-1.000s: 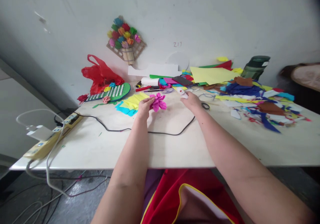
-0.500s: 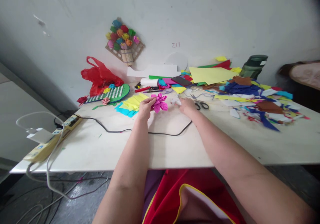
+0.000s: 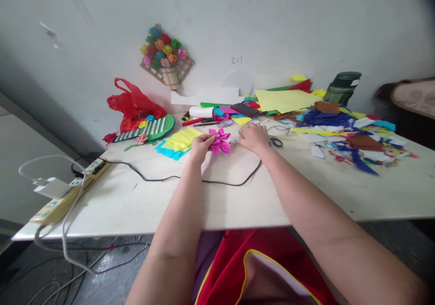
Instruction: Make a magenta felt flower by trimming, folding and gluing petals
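Observation:
Between the thumb and fingers of my left hand [image 3: 202, 146] is a pink paper flower [image 3: 220, 142] with pointed petals, held just above the table. To its right, my right hand [image 3: 254, 137] bends palm down near the tabletop, fingers curled around something mostly hidden. A small whitish patch [image 3: 235, 143] shows by its fingertips, too blurred to name. From the left, a black cord [image 3: 217, 182] runs up to beneath my right wrist. Black-handled scissors [image 3: 276, 142] lie just beyond that wrist, partly covered. Yellow paper sheets [image 3: 181, 139] rest over blue paper [image 3: 170, 151] beside my left hand.
A power strip [image 3: 78, 189] with a white charger [image 3: 54, 188] lies at the left edge. Behind are a red plastic bag [image 3: 131, 103] and a green flower-trimmed board [image 3: 163, 127]. Coloured paper scraps [image 3: 363, 144] and a dark green bottle [image 3: 341, 89] occupy the right side.
My right hand has turned more palm down, now covering the white thing seen at its fingertips before. The pink flower has shifted slightly right with my left hand.

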`<state>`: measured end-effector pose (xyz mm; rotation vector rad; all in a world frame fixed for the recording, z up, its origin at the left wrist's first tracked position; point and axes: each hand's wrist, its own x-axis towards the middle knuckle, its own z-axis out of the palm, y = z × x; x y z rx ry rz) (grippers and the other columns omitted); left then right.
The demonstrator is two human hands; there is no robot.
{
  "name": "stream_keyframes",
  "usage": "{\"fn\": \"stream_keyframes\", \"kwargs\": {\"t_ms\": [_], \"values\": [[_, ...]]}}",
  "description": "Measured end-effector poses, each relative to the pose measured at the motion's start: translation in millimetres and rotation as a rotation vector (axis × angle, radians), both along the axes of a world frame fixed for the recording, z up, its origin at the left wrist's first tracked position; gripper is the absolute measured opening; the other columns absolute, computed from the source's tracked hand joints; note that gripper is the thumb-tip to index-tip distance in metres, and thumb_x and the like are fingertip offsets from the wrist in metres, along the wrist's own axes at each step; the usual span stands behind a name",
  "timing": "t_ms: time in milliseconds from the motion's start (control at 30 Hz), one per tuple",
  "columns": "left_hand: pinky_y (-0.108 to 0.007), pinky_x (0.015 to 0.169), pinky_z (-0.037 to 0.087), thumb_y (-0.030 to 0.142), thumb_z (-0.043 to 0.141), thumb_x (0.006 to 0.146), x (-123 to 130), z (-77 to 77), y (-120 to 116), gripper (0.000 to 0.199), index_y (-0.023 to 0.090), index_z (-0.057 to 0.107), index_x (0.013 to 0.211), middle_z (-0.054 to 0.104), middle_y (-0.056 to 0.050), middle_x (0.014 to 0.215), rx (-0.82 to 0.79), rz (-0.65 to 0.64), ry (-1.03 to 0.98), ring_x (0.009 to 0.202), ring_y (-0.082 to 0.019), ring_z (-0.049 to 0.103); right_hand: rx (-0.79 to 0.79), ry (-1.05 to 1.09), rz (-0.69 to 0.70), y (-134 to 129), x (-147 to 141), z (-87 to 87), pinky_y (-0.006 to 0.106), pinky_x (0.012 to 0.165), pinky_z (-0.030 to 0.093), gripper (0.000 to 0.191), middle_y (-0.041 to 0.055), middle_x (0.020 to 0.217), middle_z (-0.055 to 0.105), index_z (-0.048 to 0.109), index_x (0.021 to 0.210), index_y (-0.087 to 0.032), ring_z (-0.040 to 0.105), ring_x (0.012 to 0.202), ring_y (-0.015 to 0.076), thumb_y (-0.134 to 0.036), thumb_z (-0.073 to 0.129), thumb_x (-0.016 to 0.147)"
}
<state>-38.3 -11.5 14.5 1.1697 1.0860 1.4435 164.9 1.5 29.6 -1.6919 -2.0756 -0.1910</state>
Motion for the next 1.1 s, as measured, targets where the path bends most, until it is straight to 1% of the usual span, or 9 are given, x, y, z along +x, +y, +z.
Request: {"fn": "stream_keyframes", "kwargs": {"t_ms": [100,167,267,367,500,733,867,967,1100], "values": [[-0.023,0.052,0.043,0.046,0.086,0.046,2.1,-2.8,1.0,0.051,0.012,0.073,0.081,0.066,-0.003,0.065,0.019,-0.019,0.036,0.054,-0.010,0.055,0.170,0.127,0.162,1.6,-2.4,-0.6,0.044,0.092,0.035,0.036,0.0149,0.112,0.063,0.070,0.112,-0.017,0.051,0.106,0.0303,-0.031,0.053,0.083],[-0.022,0.051,0.042,0.045,0.085,0.049,2.9,-5.4,2.2,0.047,0.012,0.073,0.081,0.066,-0.003,0.065,0.032,-0.043,0.063,0.053,-0.009,0.054,0.239,0.183,0.275,2.6,-6.3,-2.2,0.043,0.092,0.035,0.033,0.0135,0.111,0.063,0.071,0.108,-0.018,0.051,0.105,0.0293,-0.028,0.055,0.082],[-0.021,0.051,0.041,0.044,0.084,0.052,4.0,-8.8,3.8,0.045,0.012,0.073,0.080,0.065,-0.003,0.064,0.040,-0.068,0.098,0.052,-0.009,0.053,0.268,0.195,0.387,2.8,-12.7,-4.7,0.043,0.091,0.036,0.027,0.0113,0.112,0.063,0.073,0.102,-0.019,0.051,0.103,0.0281,-0.026,0.058,0.081],[-0.021,0.051,0.042,0.045,0.083,0.053,5.4,-10.5,4.3,0.044,0.012,0.074,0.080,0.065,-0.003,0.064,0.042,-0.082,0.123,0.052,-0.009,0.053,0.257,0.170,0.446,2.1,-17.1,-6.7,0.042,0.090,0.036,0.023,0.0101,0.115,0.063,0.074,0.097,-0.020,0.051,0.104,0.0276,-0.025,0.060,0.080],[-0.022,0.052,0.041,0.044,0.084,0.052,7.1,-11.7,4.9,0.044,0.012,0.074,0.081,0.066,-0.003,0.064,0.036,-0.089,0.117,0.053,-0.009,0.053,0.268,0.164,0.495,2.4,-19.6,-9.4,0.042,0.092,0.036,0.019,0.0091,0.117,0.063,0.074,0.093,-0.021,0.050,0.105,0.0266,-0.023,0.061,0.080],[-0.021,0.051,0.039,0.044,0.083,0.054,8.7,-13.6,5.6,0.042,0.012,0.074,0.080,0.064,-0.003,0.062,0.037,-0.106,0.127,0.053,-0.009,0.052,0.251,0.185,0.521,6.1,-21.8,-13.8,0.044,0.094,0.036,0.013,0.0096,0.117,0.062,0.073,0.085,-0.020,0.049,0.108,0.0262,-0.019,0.062,0.079],[-0.021,0.049,0.036,0.049,0.082,0.054,9.9,-12.9,4.4,0.045,0.012,0.073,0.078,0.062,-0.001,0.060,0.022,-0.142,0.112,0.049,-0.007,0.048,0.263,0.199,0.523,6.2,-21.9,-13.4,0.044,0.093,0.037,0.012,0.0096,0.116,0.063,0.072,0.082,-0.020,0.051,0.106,0.0257,-0.018,0.061,0.079],[-0.021,0.052,0.039,0.053,0.081,0.054,9.9,-13.5,4.7,0.047,0.012,0.072,0.075,0.062,-0.002,0.060,0.012,-0.180,0.060,0.051,-0.008,0.050,0.277,0.202,0.526,5.4,-21.5,-12.7,0.042,0.091,0.038,0.011,0.0097,0.114,0.064,0.071,0.080,-0.020,0.052,0.104,0.0252,-0.019,0.061,0.079],[-0.021,0.054,0.041,0.052,0.082,0.055,10.0,-11.6,2.2,0.046,0.012,0.071,0.074,0.063,-0.003,0.061,-0.004,-0.207,0.017,0.053,-0.008,0.052,0.280,0.199,0.527,5.5,-20.6,-12.6,0.042,0.091,0.038,0.011,0.0100,0.115,0.064,0.070,0.079,-0.019,0.052,0.103,0.0250,-0.020,0.059,0.080]]}}
